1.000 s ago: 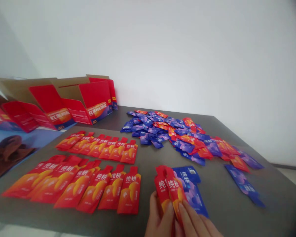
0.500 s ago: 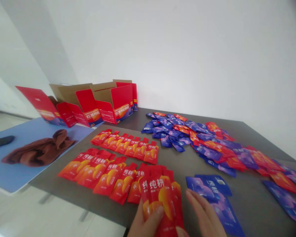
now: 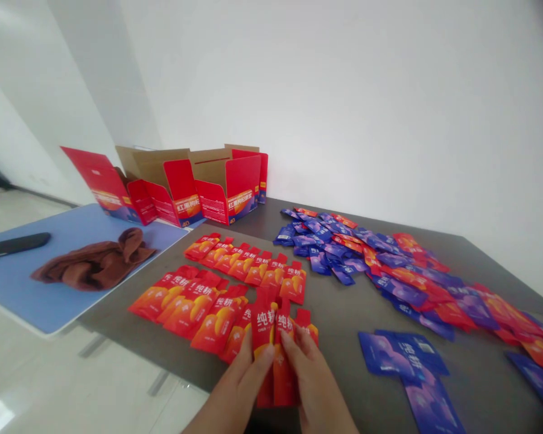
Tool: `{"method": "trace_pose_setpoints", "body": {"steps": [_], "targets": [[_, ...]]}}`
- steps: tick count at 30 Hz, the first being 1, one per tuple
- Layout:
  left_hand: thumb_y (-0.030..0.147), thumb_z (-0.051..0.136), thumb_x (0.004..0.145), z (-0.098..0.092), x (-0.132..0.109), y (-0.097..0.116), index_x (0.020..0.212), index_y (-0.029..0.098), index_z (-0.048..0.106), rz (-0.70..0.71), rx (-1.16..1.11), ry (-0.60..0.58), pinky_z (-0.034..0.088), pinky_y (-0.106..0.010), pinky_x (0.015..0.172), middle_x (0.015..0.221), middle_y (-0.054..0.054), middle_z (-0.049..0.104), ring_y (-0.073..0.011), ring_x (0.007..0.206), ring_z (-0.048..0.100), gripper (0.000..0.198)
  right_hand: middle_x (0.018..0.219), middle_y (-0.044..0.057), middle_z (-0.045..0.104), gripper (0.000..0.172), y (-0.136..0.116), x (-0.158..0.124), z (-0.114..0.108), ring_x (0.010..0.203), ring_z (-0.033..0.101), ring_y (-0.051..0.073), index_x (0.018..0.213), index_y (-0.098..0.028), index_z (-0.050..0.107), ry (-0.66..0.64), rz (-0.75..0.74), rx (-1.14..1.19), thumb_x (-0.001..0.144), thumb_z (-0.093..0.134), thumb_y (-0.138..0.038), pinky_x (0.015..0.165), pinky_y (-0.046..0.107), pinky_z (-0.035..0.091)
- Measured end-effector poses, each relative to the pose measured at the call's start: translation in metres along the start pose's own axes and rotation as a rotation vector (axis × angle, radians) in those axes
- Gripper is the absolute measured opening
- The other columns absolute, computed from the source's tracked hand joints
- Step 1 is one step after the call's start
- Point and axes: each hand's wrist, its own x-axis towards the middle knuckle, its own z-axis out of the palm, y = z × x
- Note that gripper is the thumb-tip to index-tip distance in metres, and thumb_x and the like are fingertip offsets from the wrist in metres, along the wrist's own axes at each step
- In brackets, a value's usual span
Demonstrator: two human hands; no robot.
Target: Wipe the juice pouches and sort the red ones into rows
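At the lower centre of the frame, two bare hands press together at least two red pouches (image 3: 263,319), side by side, printed faces towards the viewer, above a dark table (image 3: 332,307). The left hand (image 3: 242,380) clamps them with its thumb across the front; the right hand (image 3: 314,377) grips the right edge, fingers close together. Left of centre lie a front row (image 3: 206,307) and a back row (image 3: 244,265) of similar pouches. Lower right, blue pouches (image 3: 428,392) overlap; a mixed pile (image 3: 326,235) spreads from upper centre to the right edge. The step in hand appears to be squaring up the held pouches; the next move would call for even, gentle pressure, keeping their edges aligned.
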Motion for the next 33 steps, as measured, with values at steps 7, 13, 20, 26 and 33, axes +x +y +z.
{"method": "trace_pose_setpoints", "body": {"steps": [7,13,20,26,33], "targets": [[0.045,0.06,0.079,-0.009,0.018,0.019,0.131,0.014,0.05,0.061,0.135,0.042,0.049,-0.046,0.101,0.125,-0.014,0.066,-0.0322,0.118,0.061,0.062,0.104,0.005,0.073,0.045,-0.008,0.0,0.017,0.094,0.071,0.024,0.105,-0.024,0.062,-0.01,0.026,0.045,0.067,0.083,-0.035,0.083,0.037,0.058],[0.05,0.055,0.075,-0.02,0.01,0.001,0.11,0.022,0.067,0.203,0.282,0.203,0.03,-0.039,0.116,0.137,-0.01,0.059,-0.0296,0.135,0.045,0.046,0.102,0.004,0.071,0.045,-0.01,0.002,0.017,0.095,0.07,0.024,0.109,-0.022,0.06,-0.013,0.022,0.038,0.07,0.081,-0.034,0.078,0.036,0.058],[0.042,0.046,0.088,-0.018,0.016,0.02,0.108,0.02,0.066,0.177,0.315,0.118,0.05,-0.036,0.098,0.122,-0.007,0.068,-0.0279,0.122,0.057,0.036,0.101,0.003,0.071,0.048,-0.011,-0.004,0.016,0.095,0.07,0.022,0.119,-0.021,0.054,0.009,0.031,0.072,0.078,0.076,-0.031,0.078,0.034,0.058],[0.045,0.047,0.088,-0.031,0.024,0.02,0.113,0.02,0.064,0.189,0.437,0.215,0.047,-0.04,0.101,0.12,-0.009,0.069,-0.0285,0.115,0.061,0.039,0.101,0.004,0.073,0.044,-0.019,-0.003,0.015,0.094,0.07,0.022,0.114,-0.021,0.057,0.031,0.073,0.119,0.076,0.077,-0.034,0.077,0.034,0.057],[0.034,0.032,0.096,-0.036,0.03,0.005,0.132,0.013,0.055,0.216,0.919,0.2,0.05,-0.046,0.095,0.124,-0.017,0.067,-0.0311,0.112,0.065,0.048,0.095,0.002,0.075,0.048,-0.03,-0.005,0.01,0.095,0.07,0.024,0.103,-0.023,0.061,0.092,0.074,0.167,0.064,0.085,-0.037,0.079,0.036,0.056]]}}
